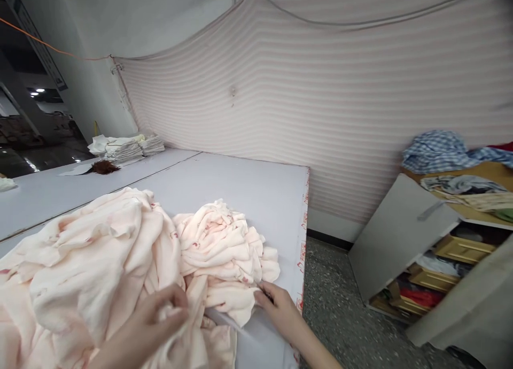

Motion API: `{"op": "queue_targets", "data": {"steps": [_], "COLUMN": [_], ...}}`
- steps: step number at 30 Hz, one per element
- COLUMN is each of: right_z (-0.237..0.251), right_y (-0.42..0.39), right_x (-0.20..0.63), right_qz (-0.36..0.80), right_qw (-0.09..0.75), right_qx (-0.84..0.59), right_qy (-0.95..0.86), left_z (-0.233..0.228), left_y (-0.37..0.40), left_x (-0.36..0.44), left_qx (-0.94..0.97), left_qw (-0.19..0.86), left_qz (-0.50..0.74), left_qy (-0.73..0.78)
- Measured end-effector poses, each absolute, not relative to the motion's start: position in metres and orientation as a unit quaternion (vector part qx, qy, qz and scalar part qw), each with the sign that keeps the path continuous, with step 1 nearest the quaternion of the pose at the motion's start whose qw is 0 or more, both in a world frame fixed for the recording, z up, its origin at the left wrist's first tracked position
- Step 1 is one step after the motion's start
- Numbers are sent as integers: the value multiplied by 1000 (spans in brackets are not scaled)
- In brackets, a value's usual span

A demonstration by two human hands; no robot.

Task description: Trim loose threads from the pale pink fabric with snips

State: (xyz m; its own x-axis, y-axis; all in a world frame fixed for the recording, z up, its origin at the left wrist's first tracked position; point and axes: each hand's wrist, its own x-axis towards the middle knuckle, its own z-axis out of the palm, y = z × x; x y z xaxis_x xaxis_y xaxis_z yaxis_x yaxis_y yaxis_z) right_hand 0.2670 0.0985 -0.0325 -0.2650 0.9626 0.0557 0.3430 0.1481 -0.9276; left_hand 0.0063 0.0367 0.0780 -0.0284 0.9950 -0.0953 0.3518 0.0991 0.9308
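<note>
While the pink towel pile (120, 262) is sitting on the bench (240, 187):
left hand (160, 318) is bunching towel in its grip, right hand (276, 305) is pinching an edge.

We are seeing small red marks along the edge of the surface (301, 251), but they are too blurred, so we are reading no text.
</note>
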Motion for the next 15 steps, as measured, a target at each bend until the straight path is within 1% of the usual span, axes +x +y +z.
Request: {"op": "queue_targets", "data": {"steps": [1,3,7,11,13,15], "right_z": [-27,-17,-1,7,8,8], "right_y": [104,108,100,94,95,96], "right_x": [266,262,243,227,221,218], "right_qz": [460,515,583,606,602,585], "right_qw": [369,384,410,433,444,454], "right_qx": [-474,-439,-397,-391,-394,-401], "right_qy": [-654,-628,-578,-541,-535,-538], "left_z": [76,63,16,-22,-29,-30], "left_y": [36,38,47,50,49,48], "left_x": [16,40,84,90,82,74], "left_qx": [604,669,678,689,701,691], "left_qw": [409,360,223,92,74,118], "left_qz": [308,228,284,361,407,432], "left_qy": [610,609,640,622,581,567]}}
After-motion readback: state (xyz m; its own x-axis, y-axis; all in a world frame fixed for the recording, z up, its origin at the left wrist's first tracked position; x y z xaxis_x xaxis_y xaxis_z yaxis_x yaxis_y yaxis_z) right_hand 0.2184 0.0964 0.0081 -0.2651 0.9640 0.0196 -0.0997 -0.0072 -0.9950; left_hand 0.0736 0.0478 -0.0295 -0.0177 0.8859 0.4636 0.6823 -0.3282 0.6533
